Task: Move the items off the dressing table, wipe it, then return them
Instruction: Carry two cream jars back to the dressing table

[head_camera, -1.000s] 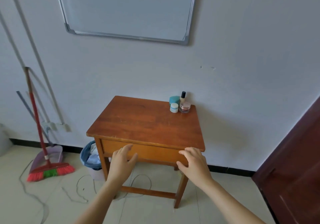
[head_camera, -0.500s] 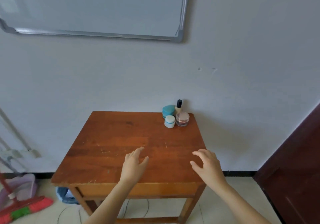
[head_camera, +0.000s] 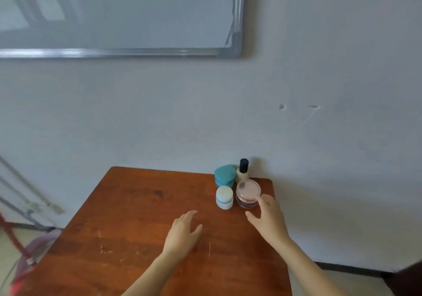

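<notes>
A small wooden dressing table point(head_camera: 137, 215) stands against the wall. In its back right corner cluster a teal jar point(head_camera: 225, 175), a bottle with a black cap point(head_camera: 242, 172), a small white jar with a blue band point(head_camera: 224, 197) and a pink-lidded clear jar point(head_camera: 247, 193). My right hand point(head_camera: 267, 220) hovers with fingers spread, its fingertips at the pink-lidded jar's right edge. My left hand point(head_camera: 183, 234) hangs open over the table's middle, holding nothing.
A whiteboard point(head_camera: 118, 14) hangs on the wall above. At the far left are pipes point(head_camera: 20, 195) along the wall and a blurred broom and dustpan point(head_camera: 18, 257) on the floor. A dark door edge point(head_camera: 408, 277) shows at the bottom right.
The view has come closer to the table. Both hands moved forward over the top; my right hand reached up to the pink-lidded jar.
</notes>
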Available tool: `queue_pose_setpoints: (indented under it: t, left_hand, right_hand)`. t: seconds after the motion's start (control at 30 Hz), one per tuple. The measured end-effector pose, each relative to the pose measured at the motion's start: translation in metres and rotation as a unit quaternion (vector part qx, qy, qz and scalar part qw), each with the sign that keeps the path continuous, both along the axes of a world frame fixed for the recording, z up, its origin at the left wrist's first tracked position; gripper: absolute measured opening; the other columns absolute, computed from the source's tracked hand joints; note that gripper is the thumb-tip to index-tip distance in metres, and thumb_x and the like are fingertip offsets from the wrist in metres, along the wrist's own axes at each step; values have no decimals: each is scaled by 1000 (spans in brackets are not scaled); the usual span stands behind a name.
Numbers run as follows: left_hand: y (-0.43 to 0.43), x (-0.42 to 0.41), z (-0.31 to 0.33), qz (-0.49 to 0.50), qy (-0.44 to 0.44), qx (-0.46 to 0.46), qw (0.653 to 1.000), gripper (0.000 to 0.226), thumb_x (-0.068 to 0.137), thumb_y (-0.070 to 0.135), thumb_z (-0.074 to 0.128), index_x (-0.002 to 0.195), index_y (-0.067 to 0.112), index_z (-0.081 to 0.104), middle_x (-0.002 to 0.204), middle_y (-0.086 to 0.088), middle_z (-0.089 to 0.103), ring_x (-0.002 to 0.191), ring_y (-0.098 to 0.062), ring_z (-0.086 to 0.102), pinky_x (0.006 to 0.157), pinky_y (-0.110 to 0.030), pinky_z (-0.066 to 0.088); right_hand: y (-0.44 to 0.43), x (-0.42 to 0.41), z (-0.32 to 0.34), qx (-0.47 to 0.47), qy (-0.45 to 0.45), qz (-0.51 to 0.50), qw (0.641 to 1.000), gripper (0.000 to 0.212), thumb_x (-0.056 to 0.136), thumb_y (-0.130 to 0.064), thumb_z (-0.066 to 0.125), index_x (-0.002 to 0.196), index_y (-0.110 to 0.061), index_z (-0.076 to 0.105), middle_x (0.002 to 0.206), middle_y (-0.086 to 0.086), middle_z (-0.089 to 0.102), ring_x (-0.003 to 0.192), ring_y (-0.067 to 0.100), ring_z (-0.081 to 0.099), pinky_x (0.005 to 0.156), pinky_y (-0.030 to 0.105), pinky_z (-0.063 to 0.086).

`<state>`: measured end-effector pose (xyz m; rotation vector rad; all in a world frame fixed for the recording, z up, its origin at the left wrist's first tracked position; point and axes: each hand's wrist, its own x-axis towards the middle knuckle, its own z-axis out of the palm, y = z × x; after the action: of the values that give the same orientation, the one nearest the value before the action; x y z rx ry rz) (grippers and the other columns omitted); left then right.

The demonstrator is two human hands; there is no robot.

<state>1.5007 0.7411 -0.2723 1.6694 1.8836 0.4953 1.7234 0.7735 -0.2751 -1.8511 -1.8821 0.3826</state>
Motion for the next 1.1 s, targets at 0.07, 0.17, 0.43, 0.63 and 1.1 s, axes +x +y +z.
queue_pose_setpoints:
  t: [0.07, 0.17, 0.43, 0.63, 1.1]
  left_hand:
    - [6, 7, -7, -7, 11, -18, 1000, 49, 91, 31, 50, 138, 25, 35, 137, 6, 45, 125, -10, 40, 101, -24, 38]
    - [24, 19, -10, -22, 23, -31, 999, 55, 90, 33, 51, 140, 27, 30, 143, 7, 38, 129, -9, 37, 102, -23, 36]
    - [77, 67, -18, -19, 4, 0, 1000, 65, 84, 34, 61, 139, 24, 30, 140, 4, 39, 127, -12, 37, 100, -24, 36]
    - [93, 75, -25, 4, 5, -9, 1000, 65, 80, 36, 64, 136, 23, 34, 131, 1, 46, 120, -16, 40, 96, -29, 40]
    - [75, 68, 17, -109, -148, 82, 979, 58, 73, 31, 74, 124, 23, 47, 109, 6, 51, 104, -13, 51, 89, -27, 46]
  right_hand:
    - [17, 1, -11, -11, 7, -3, 1000, 59, 79, -35, 66, 130, -15, 43, 129, 8, 47, 116, 23, 46, 91, 30, 43]
    - [42, -1, -23, -27, 36, -4, 999, 72, 70, -37, 74, 132, -17, 43, 130, 12, 44, 116, 29, 46, 90, 37, 48]
    - [69, 0, -51, 13, 155, 35, 987, 61, 62, -18, 82, 116, -11, 54, 119, 9, 51, 111, 26, 48, 86, 38, 50]
    - [71, 2, -47, -2, 185, 42, 982, 59, 63, -16, 79, 116, -16, 53, 115, 4, 47, 108, 18, 46, 85, 18, 36]
    - [-11, 20, 4, 0, 158, -72, 985, 59, 68, -23, 76, 117, -25, 45, 113, -7, 41, 107, 7, 43, 84, 9, 35]
